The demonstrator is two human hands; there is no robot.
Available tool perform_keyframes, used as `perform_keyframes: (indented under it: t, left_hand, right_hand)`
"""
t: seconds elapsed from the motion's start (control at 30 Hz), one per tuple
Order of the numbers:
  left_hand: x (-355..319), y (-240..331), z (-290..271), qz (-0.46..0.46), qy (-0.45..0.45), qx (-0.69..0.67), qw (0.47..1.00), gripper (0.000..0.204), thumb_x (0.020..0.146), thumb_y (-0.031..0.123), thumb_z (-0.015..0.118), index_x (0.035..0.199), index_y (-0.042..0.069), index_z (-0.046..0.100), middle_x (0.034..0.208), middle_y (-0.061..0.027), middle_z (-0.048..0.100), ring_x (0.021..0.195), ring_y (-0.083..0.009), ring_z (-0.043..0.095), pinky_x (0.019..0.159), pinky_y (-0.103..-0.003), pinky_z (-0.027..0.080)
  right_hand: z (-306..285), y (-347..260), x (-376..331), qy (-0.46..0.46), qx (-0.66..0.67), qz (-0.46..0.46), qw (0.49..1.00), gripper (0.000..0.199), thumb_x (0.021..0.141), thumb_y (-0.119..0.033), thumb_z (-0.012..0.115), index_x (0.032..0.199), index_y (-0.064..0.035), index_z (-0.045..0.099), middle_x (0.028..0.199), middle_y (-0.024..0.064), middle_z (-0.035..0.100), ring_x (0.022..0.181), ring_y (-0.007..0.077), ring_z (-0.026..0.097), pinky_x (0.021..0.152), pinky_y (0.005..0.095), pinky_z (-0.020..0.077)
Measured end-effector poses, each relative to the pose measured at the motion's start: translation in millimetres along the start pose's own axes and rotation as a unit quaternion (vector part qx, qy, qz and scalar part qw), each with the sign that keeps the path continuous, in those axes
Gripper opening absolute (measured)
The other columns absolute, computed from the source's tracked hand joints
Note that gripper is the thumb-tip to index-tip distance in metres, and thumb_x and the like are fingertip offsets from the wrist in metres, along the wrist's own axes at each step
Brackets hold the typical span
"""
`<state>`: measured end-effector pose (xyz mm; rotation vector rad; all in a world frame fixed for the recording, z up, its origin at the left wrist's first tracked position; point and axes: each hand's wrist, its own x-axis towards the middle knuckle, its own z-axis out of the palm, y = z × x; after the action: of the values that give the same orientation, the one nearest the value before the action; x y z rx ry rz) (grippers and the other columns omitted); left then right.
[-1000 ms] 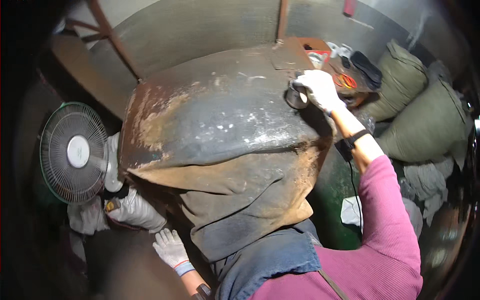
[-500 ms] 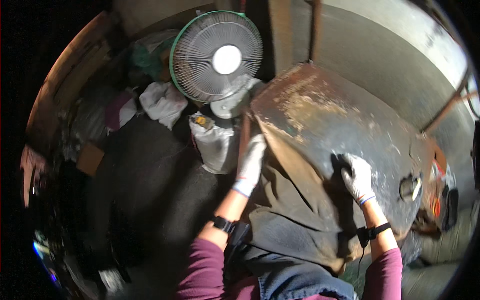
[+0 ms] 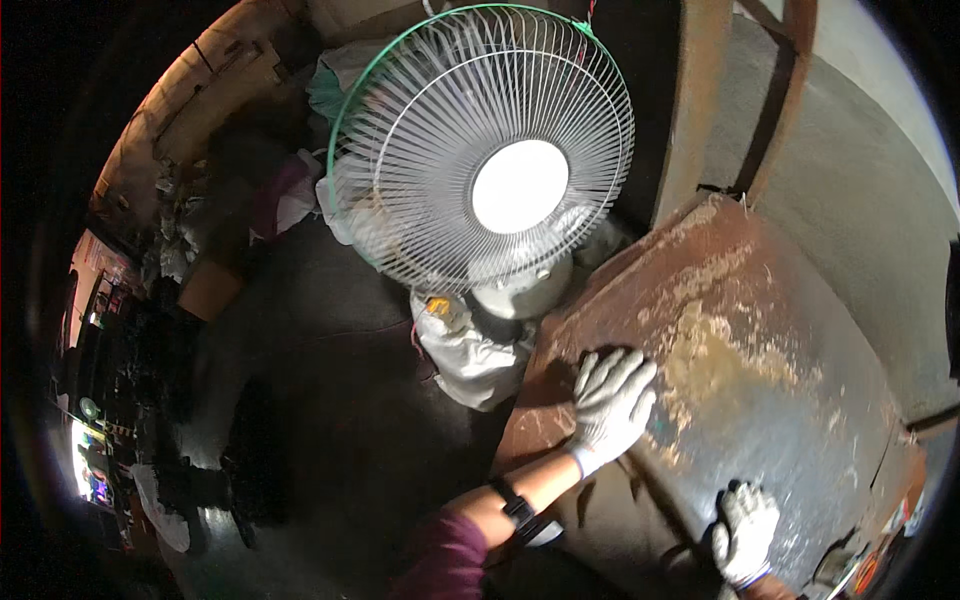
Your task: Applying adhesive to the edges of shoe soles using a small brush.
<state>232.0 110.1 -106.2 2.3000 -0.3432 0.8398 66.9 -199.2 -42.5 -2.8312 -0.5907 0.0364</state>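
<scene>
My left hand [image 3: 612,405], in a white knitted glove, lies flat on the worn tabletop [image 3: 830,440] near its left edge. Its fingers are stretched out and slightly apart, with nothing in them. Lower and to the right, my right hand [image 3: 748,530] wears a matching glove and rests on the same surface, fingers spread and empty. Peeling brown and tan patches cover the table's far part; the rest is dark and scuffed. Brown cloth [image 3: 625,510] hangs below the table's near edge, partly hidden by my left forearm.
A large fan [image 3: 520,187] with a green-rimmed cage stands just beyond the table's left corner. A white sack [image 3: 475,365] sits beneath it. A cardboard box [image 3: 210,288] and bags lie farther left. Beside the table's right end is a metal cup-like thing [image 3: 832,567].
My left hand has moved from beside the table's left edge onto its top and lies flat. The view has come closer to the fan. My right hand still rests on the table.
</scene>
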Motion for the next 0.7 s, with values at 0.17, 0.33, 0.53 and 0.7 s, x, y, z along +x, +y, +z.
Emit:
perform_keyframes:
  t: [0.17, 0.33, 0.53, 0.7]
  left_hand:
    - [10, 1, -9, -0.043, -0.087, 0.015, 0.995, 0.036, 0.090, 0.029, 0.072, 0.124, 0.019, 0.077, 0.135, -0.0044, 0.070, 0.127, -0.0279, 0.061, 0.120, -0.051, 0.032]
    - [14, -2, -13, -0.088, -0.154, -0.008, 0.984, 0.036, 0.093, 0.029, 0.068, 0.128, 0.022, 0.074, 0.139, -0.0031, 0.067, 0.127, -0.0269, 0.057, 0.119, -0.052, 0.029]
    - [11, -1, -8, -0.145, -0.254, -0.051, 0.955, 0.048, 0.104, 0.031, 0.058, 0.150, 0.020, 0.057, 0.159, -0.0091, 0.051, 0.149, -0.0318, 0.042, 0.127, -0.061, 0.022]
    - [-2, -5, -46, -0.212, -0.174, -0.125, 0.954, 0.037, 0.104, 0.030, 0.058, 0.136, 0.013, 0.064, 0.148, -0.0141, 0.060, 0.143, -0.0337, 0.050, 0.125, -0.056, 0.029]
  right_hand:
    - [-8, 8, 23, -0.005, 0.041, -0.063, 0.997, 0.050, 0.095, -0.031, 0.064, 0.137, -0.0028, 0.064, 0.137, 0.0245, 0.064, 0.128, 0.0507, 0.057, 0.113, 0.0663, 0.0398]
    - [2, 8, 7, -0.063, 0.026, -0.026, 0.997, 0.056, 0.101, -0.035, 0.059, 0.146, -0.0023, 0.057, 0.153, 0.0260, 0.052, 0.140, 0.0510, 0.048, 0.120, 0.0670, 0.0313]
    - [24, 16, -8, -0.064, 0.086, -0.012, 0.994, 0.059, 0.103, -0.035, 0.058, 0.150, 0.0010, 0.053, 0.153, 0.0328, 0.048, 0.145, 0.0518, 0.041, 0.123, 0.0620, 0.0301]
    - [19, 7, 4, -0.124, 0.134, 0.035, 0.983, 0.068, 0.101, -0.031, 0.062, 0.155, 0.0050, 0.043, 0.159, 0.0332, 0.040, 0.148, 0.0502, 0.037, 0.122, 0.0568, 0.0339]
